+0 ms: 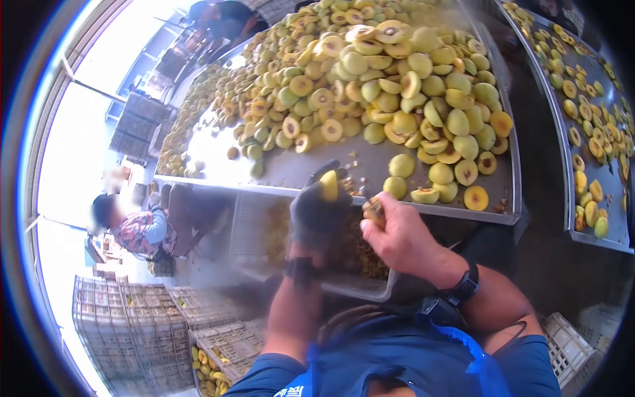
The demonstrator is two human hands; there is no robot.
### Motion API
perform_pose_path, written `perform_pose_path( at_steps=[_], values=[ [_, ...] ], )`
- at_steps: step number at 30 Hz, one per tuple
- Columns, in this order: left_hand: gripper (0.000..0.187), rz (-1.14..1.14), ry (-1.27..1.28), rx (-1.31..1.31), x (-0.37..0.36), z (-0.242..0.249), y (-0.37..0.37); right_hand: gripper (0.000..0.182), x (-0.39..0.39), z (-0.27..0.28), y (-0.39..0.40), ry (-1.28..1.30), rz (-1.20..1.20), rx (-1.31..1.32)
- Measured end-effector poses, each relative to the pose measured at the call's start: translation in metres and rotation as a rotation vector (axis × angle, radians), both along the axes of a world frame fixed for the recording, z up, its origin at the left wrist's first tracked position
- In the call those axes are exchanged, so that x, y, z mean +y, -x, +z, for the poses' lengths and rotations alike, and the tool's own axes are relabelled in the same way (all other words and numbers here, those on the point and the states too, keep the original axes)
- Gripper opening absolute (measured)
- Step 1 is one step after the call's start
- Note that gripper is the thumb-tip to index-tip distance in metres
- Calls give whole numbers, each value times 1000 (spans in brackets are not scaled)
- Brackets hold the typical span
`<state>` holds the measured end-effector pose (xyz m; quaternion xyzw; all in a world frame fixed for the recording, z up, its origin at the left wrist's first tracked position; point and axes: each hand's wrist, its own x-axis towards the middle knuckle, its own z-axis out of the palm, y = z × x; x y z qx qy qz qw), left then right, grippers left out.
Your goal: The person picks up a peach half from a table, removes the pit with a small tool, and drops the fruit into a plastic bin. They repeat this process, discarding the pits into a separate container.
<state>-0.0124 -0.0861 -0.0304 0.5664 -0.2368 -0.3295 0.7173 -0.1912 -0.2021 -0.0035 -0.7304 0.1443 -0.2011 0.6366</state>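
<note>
Yellow-green fruit half (329,186) is sitting clamped in your black-gloved left hand (317,212), just below the metal surface's edge (291,173). Your bare right hand (400,235) is closing around a small brownish piece (374,210) right beside it, wrist bent inward, with the heap of halved yellow fruit (390,86) lying beyond.

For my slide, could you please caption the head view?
Gloved left hand holds a yellow fruit; bare right hand works beside it, before a table heaped with halved fruit.
</note>
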Motion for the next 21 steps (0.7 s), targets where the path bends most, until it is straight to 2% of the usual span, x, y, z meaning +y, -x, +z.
perform_pose_path(
  at_steps=[2,3,6,7,8,10,12,15,17,18,20,21],
  values=[
    [60,172,-415,-692,14,16,18,20,-1,-7,-9,-5,34,66],
    [58,160,-504,-889,17,22,26,21,1,-10,-12,39,40,77],
    [53,-31,-190,-520,20,14,37,24,22,-21,-21,-74,88,38],
    [45,6,132,86,17,-2,42,25,28,-19,-20,-20,98,71],
    [49,0,37,-42,21,-16,44,26,35,-18,-18,32,108,107],
    [52,25,-24,-103,23,-15,53,29,39,-9,-14,73,173,203],
    [51,89,45,28,27,-7,60,28,39,-14,-12,40,203,152],
    [49,104,273,455,30,-18,42,27,34,-26,-14,7,200,136],
    [46,146,26,-357,36,-8,47,25,32,-31,-17,-1,196,140],
    [45,144,85,-248,36,-11,44,24,32,-29,-16,0,201,139],
    [44,160,63,-245,40,-13,43,22,32,-27,-16,7,219,162],
    [43,176,-20,-351,44,-2,44,22,32,-26,-17,14,231,185]
  ],
)
